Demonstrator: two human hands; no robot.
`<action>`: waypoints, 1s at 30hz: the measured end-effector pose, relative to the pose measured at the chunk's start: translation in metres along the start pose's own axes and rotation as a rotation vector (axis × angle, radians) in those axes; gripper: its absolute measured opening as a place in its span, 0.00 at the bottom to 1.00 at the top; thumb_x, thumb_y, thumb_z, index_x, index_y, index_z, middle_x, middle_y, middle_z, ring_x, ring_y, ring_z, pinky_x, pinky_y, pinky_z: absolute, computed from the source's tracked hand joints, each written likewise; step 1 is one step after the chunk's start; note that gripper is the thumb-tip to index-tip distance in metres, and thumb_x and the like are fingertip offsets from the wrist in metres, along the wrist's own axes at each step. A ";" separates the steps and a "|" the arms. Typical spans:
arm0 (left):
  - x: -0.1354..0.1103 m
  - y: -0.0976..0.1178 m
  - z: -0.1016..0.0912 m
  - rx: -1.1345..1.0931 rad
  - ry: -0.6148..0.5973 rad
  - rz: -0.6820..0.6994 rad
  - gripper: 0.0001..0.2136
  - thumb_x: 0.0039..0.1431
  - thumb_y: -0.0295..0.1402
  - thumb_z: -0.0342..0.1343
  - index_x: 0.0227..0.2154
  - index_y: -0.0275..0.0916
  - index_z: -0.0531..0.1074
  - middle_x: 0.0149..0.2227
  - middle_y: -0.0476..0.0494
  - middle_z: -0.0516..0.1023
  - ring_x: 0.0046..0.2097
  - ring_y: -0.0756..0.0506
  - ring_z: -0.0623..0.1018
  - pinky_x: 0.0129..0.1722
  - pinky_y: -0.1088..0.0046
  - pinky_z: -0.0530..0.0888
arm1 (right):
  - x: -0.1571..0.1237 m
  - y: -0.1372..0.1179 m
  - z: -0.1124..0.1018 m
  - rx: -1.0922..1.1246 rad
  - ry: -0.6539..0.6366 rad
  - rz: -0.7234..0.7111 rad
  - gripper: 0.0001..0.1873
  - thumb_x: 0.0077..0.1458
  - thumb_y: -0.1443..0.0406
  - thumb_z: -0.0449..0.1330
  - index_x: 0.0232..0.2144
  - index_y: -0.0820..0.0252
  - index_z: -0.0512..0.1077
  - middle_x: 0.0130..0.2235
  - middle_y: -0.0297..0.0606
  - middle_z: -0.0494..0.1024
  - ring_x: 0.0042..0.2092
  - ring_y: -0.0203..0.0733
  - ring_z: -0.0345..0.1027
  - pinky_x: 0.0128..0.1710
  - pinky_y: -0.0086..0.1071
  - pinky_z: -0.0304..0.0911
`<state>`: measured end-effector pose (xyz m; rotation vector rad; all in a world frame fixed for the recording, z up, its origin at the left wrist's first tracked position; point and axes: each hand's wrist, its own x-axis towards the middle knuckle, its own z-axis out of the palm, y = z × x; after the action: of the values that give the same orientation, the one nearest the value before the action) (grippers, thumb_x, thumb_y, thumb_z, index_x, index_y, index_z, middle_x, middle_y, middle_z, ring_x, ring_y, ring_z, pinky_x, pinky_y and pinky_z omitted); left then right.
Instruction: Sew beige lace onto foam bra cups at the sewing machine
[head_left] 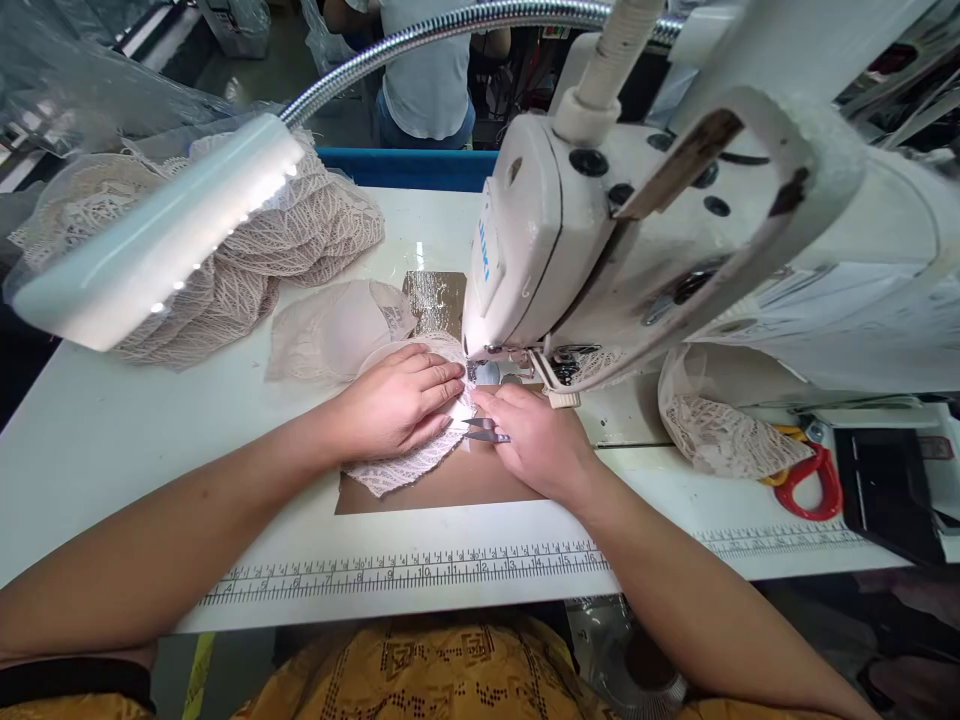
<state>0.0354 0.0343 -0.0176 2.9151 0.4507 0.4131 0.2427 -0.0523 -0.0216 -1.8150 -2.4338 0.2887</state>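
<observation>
A pale lace piece [405,468], rounded like a bra cup, lies under the needle area of a white sewing machine [517,240]. My left hand [401,400] rests flat on it, fingers stretched toward the presser foot. Close to the needle on the other side, my right hand [544,435] is closed around small thread snips [487,431], their blades pointing left over the lace edge. Its thumb and forefinger are at the fabric's edge; whether they pinch it I cannot tell. Beneath the work is a brown sheet [450,490] on the table.
A stack of lace pieces [315,220] is at the back left, under a lamp [165,230]. Nearer lies a sheer piece [330,330]. On the right are another lace piece [727,435], red-handled scissors [821,490] and a phone [885,490]. A ruler strip [420,575] runs along the front edge.
</observation>
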 end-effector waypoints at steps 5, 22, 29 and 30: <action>-0.002 -0.001 0.003 0.012 -0.008 0.046 0.16 0.66 0.31 0.47 0.52 0.33 0.71 0.55 0.34 0.74 0.54 0.37 0.72 0.55 0.54 0.68 | -0.002 0.002 0.000 0.011 0.011 -0.037 0.23 0.58 0.67 0.53 0.56 0.54 0.70 0.42 0.39 0.78 0.40 0.42 0.70 0.34 0.31 0.61; -0.002 -0.009 0.009 -0.005 0.037 0.031 0.16 0.64 0.28 0.49 0.53 0.31 0.71 0.55 0.35 0.74 0.55 0.37 0.71 0.53 0.56 0.71 | -0.002 0.000 0.002 -0.002 0.055 0.001 0.25 0.56 0.69 0.53 0.55 0.54 0.70 0.43 0.37 0.79 0.40 0.42 0.71 0.30 0.31 0.59; -0.003 -0.009 0.009 0.004 0.065 0.043 0.15 0.65 0.28 0.49 0.52 0.32 0.72 0.54 0.37 0.75 0.54 0.37 0.73 0.52 0.58 0.72 | -0.002 0.001 0.005 0.004 0.101 -0.035 0.21 0.56 0.69 0.54 0.51 0.53 0.73 0.39 0.36 0.78 0.38 0.41 0.71 0.30 0.30 0.59; -0.002 -0.010 0.009 -0.001 0.065 0.041 0.15 0.65 0.28 0.48 0.52 0.32 0.72 0.54 0.37 0.75 0.54 0.37 0.73 0.52 0.58 0.72 | -0.002 0.001 0.005 0.002 0.100 -0.033 0.21 0.56 0.69 0.55 0.51 0.53 0.74 0.39 0.36 0.78 0.38 0.41 0.71 0.30 0.30 0.59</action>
<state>0.0334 0.0415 -0.0290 2.9215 0.4004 0.5156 0.2431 -0.0543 -0.0267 -1.7425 -2.3924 0.1931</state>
